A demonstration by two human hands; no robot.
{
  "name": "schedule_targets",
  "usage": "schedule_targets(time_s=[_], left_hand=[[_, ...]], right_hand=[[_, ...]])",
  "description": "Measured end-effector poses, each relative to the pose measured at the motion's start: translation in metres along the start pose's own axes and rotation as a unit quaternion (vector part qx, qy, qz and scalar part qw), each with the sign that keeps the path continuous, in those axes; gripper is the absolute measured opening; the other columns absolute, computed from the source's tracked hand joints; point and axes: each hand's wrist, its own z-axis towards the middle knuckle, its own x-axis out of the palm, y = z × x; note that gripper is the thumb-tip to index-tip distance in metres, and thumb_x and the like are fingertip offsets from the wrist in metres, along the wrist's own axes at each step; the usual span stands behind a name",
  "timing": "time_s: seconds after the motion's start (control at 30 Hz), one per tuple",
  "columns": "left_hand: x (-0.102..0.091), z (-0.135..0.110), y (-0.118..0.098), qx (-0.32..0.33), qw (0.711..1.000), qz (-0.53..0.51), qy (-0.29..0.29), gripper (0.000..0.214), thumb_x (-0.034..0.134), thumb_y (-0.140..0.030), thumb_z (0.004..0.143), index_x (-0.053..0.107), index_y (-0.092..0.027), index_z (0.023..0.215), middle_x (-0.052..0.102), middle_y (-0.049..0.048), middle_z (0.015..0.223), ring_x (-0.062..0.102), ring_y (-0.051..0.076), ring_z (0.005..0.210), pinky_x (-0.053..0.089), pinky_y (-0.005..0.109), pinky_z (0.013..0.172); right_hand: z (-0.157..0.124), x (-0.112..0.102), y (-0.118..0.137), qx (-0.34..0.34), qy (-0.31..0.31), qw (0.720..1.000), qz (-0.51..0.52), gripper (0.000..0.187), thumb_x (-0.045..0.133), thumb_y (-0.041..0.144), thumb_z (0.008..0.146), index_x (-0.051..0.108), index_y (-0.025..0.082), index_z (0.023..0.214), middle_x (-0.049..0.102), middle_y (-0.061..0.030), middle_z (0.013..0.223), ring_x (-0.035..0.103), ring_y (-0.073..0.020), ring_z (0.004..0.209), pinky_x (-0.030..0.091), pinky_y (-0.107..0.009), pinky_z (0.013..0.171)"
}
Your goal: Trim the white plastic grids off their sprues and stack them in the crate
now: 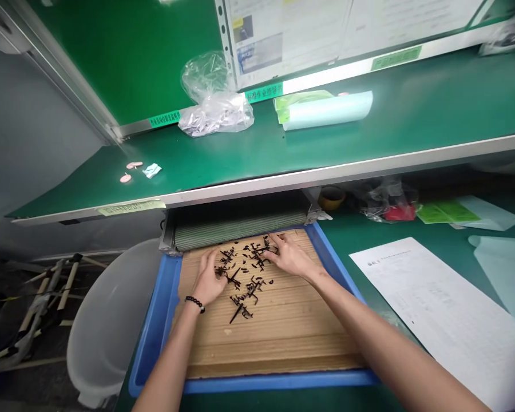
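**A:** Nearest item: the right forearm (395, 355), entering from the lower right. The left forearm (167, 366) enters opposite. From where I stand, both cross the front rim of the blue tray (283, 382).

**B:** Location of the parts?

**A:** The dark parts (252, 286) lie loose in small clumps on the cardboard (304, 320) inside the tray, mostly toward its far side.

**B:** State of the left grip?

**A:** The left hand (208, 278) has curved fingers, tips down at the left clumps. Whether it pinches a part, I cannot tell.

**B:** And the right?

**A:** The right hand (290, 255) has thumb and forefinger standing apart, with dark pieces between them. Whether it presses on any, I cannot tell.

**B:** Which relation governs?

**A:** Note the spike (236, 313) in the nearest clump. It lies on the person's side of both sets of fingertips, slightly right of the left ones. Its long axis runs obliquely, near left to far right. The left hand is nearer; the right is beyond it and to the right.

**B:** Adjacent items?

**A:** A ribbed unit (240, 230) at the tray's far end; a paper sheet (438, 320) on the bench (352, 234), right of the tray.
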Motion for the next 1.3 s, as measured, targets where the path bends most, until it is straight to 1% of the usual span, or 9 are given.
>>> schedule_targets(time_s=[0.1,0.17,0.3,0.43,0.57,0.67,0.8,1.0,1.3], left_hand=[[0.004,0.01,-0.01,0.021,0.993,0.023,0.112,0.076,0.064,-0.023,0.069,0.037,-0.025,0.14,0.028,0.0113,0.149,0.033,0.028,0.136,0.035,0.042,0.11],[0.008,0.015,-0.011,0.026,0.988,0.038,0.144,0.066,0.066,-0.03,0.072,0.046,-0.024,0.134,0.035,0.011,0.146,0.039,0.028,0.132,0.035,0.041,0.109],[0.013,0.014,-0.007,0.053,0.993,0.039,0.097,0.025,0.058,-0.033,0.081,0.066,-0.02,0.102,0.056,0.0083,0.127,0.054,0.023,0.118,0.04,0.037,0.106],[0.0,-0.01,-0.009,0.08,0.995,-0.012,0.057,0.019,0.053,-0.035,0.086,0.066,-0.022,0.087,0.063,0.005,0.114,0.058,0.02,0.11,0.045,0.035,0.099],[-0.018,-0.044,-0.015,0.07,0.994,-0.041,0.078,0.021,0.054,-0.038,0.086,0.065,-0.022,0.092,0.063,0.0061,0.113,0.058,0.021,0.11,0.046,0.036,0.097],[-0.019,-0.065,-0.016,0.071,0.989,-0.041,0.126,0.045,0.064,-0.045,0.077,0.058,-0.023,0.116,0.055,0.0086,0.126,0.051,0.025,0.12,0.044,0.038,0.101],[-0.003,-0.077,-0.011,0.063,0.986,-0.014,0.156,0.089,0.077,-0.045,0.061,0.038,-0.023,0.138,0.032,0.0121,0.146,0.035,0.031,0.133,0.036,0.043,0.109],[0.018,-0.075,0.001,0.097,0.985,0.004,0.144,0.075,0.07,-0.025,0.068,0.041,-0.022,0.137,0.037,0.0134,0.143,0.037,0.031,0.132,0.034,0.047,0.109],[0.009,-0.083,-0.002,0.137,0.989,-0.043,0.046,0.026,0.06,-0.026,0.079,0.06,-0.02,0.104,0.051,0.0102,0.131,0.05,0.024,0.121,0.041,0.041,0.107]], right_hand=[[0.007,0.004,0.021,0.009,0.034,0.999,-0.009,0.086,0.047,0.075,0.078,0.027,0.027,0.146,0.033,-0.0184,0.14,0.047,-0.0361,0.118,0.039,-0.044,0.092],[0.011,0.009,0.033,0.002,0.025,0.999,-0.038,0.08,0.058,0.066,0.077,0.037,0.025,0.142,0.038,-0.019,0.136,0.047,-0.0366,0.116,0.041,-0.043,0.089],[0.006,0.016,0.045,-0.017,0.007,0.999,-0.045,0.032,0.05,0.026,0.089,0.059,0.018,0.118,0.056,-0.0165,0.112,0.057,-0.0268,0.099,0.044,-0.033,0.081],[-0.023,0.01,0.042,-0.054,-0.008,0.998,-0.028,0.029,0.039,0.017,0.091,0.063,0.021,0.108,0.06,-0.0099,0.104,0.059,-0.0205,0.09,0.043,-0.028,0.077],[-0.057,0.004,0.04,-0.16,-0.009,0.984,0.082,0.023,0.045,0.016,0.088,0.062,0.023,0.102,0.062,-0.0031,0.102,0.058,-0.0171,0.093,0.04,-0.026,0.082],[-0.07,0.01,0.04,-0.152,0.013,0.98,0.129,0.018,0.051,0.016,0.083,0.058,0.022,0.098,0.063,-0.0013,0.094,0.057,-0.016,0.084,0.04,-0.026,0.077],[-0.07,0.026,0.044,-0.087,0.01,0.985,0.145,0.032,0.058,0.023,0.08,0.048,0.019,0.11,0.059,-0.0024,0.09,0.054,-0.0159,0.077,0.039,-0.027,0.071],[-0.068,0.048,0.056,-0.07,0.038,0.99,0.114,0.084,0.071,0.034,0.073,0.026,0.027,0.143,0.047,-0.0103,0.122,0.057,-0.0212,0.096,0.041,-0.03,0.082],[-0.091,0.056,0.08,-0.092,-0.027,0.989,0.112,0.057,0.061,0.021,0.081,0.042,0.024,0.135,0.05,-0.009,0.123,0.055,-0.0204,0.106,0.041,-0.029,0.091]])
